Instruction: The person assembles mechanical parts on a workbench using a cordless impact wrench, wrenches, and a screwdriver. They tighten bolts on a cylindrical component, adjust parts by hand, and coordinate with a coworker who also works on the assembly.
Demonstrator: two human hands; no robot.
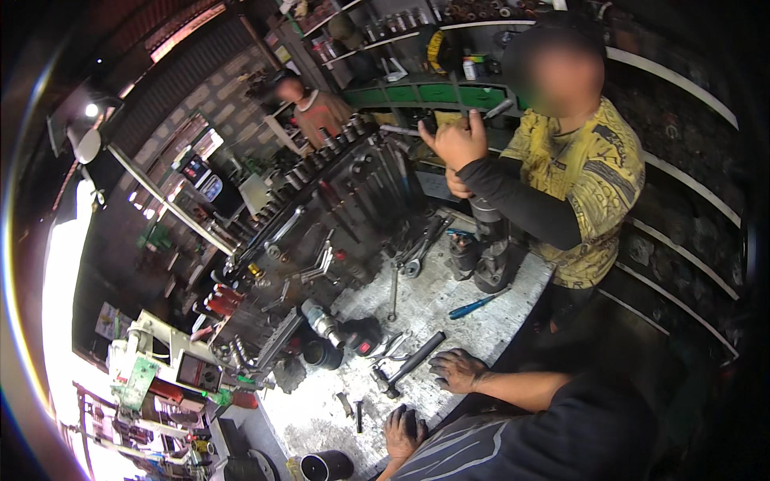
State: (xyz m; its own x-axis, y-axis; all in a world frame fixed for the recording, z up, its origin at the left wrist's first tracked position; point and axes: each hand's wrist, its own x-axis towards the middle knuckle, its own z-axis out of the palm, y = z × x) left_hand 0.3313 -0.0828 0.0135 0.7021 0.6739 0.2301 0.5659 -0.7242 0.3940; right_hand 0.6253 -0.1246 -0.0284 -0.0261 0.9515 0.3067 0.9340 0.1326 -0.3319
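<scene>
My left hand (403,434) rests at the near edge of the worn metal bench top (313,417), fingers laid down and darkened with grease. Farther right along the same edge, my right hand (458,371) lies with its fingers spread on the surface. Neither hand appears to hold anything. A hammer (416,358) with a dark handle lies just beyond my right hand. Beyond my left hand are two small dark metal pieces, one bolt-like (358,417). A dark open cylinder (327,465) stands left of my left hand.
An impact wrench (322,325), a blue-handled tool (473,307) and a combination wrench (393,295) lie on the bench. Black upright machine parts (491,256) stand near a person in yellow (589,184), hand raised. Another person (317,112) is behind the tool rack (345,192).
</scene>
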